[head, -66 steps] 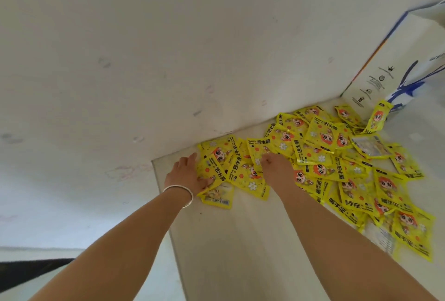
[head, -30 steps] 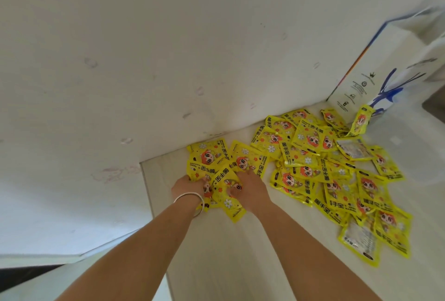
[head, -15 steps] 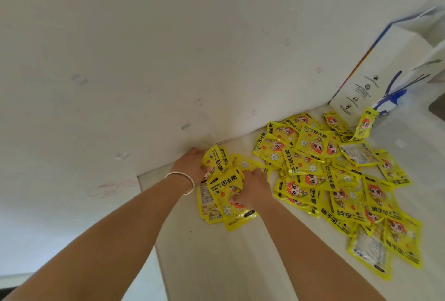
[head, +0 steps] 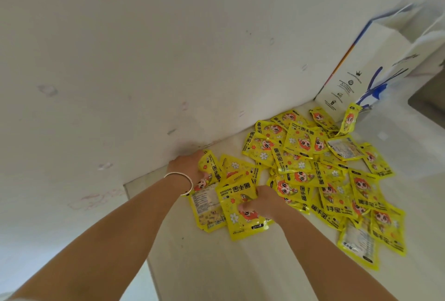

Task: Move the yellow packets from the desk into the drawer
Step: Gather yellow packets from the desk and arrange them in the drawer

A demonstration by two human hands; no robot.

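Several yellow hand-warmer packets (head: 320,170) lie scattered over the pale desk (head: 216,264), against the wall. A small gathered bunch of packets (head: 231,194) sits at the pile's left end. My left hand (head: 186,167), with a silver bangle on the wrist, grips the bunch from its left side near the wall. My right hand (head: 261,203) holds the bunch from the right, thumb on the top packet. No drawer is in view.
A white carton with blue print (head: 368,69) stands at the desk's back right, one packet leaning on it. The white wall (head: 144,71) runs along the desk's far side. The desk's left edge (head: 137,206) drops off beside my left forearm.
Both hands swept packets at the pile's left end together into a bunch and pulled it away from the main pile. The camera has shifted a little.
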